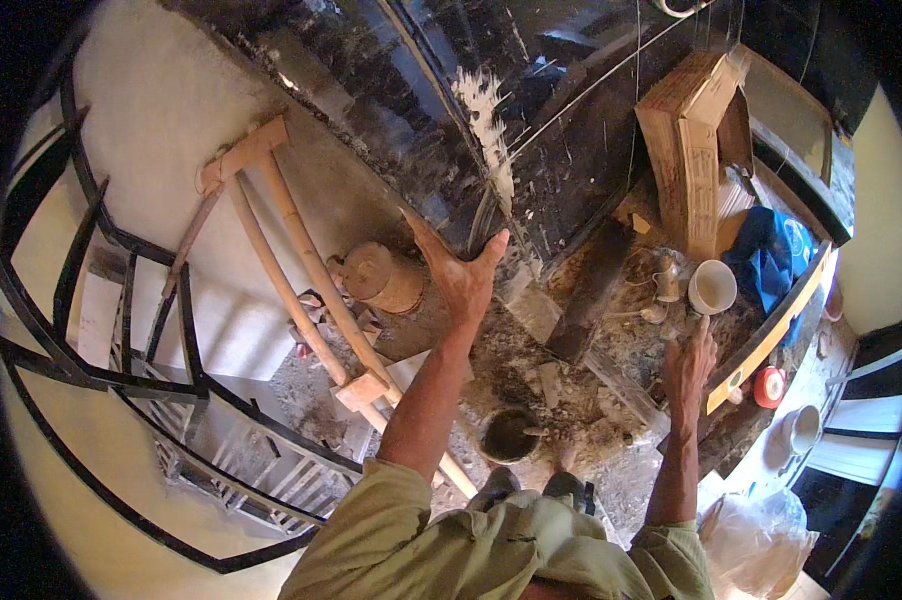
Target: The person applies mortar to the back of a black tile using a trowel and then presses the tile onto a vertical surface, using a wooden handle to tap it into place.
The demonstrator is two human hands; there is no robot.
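My left hand (461,280) is spread at the corner of a dark, glossy stone-like panel (371,130), with thumb and fingers apart along its edges. A ragged pale smear (486,120) runs down the panel toward that corner. On the right, my right hand (691,365) has its fingers bent at the near side of a white cup (712,287). A fingertip meets the cup's lower rim; the rest of the grip is hidden. The cup looks pale inside. Beside it on the dirty bench are a small metal mug (665,280) and a spoon-like tool (651,313).
An open cardboard box (686,150) and blue cloth (771,255) lie at the back right. Near my feet sits a dark bucket (511,435). Leaning wooden poles (291,230), a round tan container (381,277) and a black metal railing (186,385) stand left; a yellow level (761,345) lies right.
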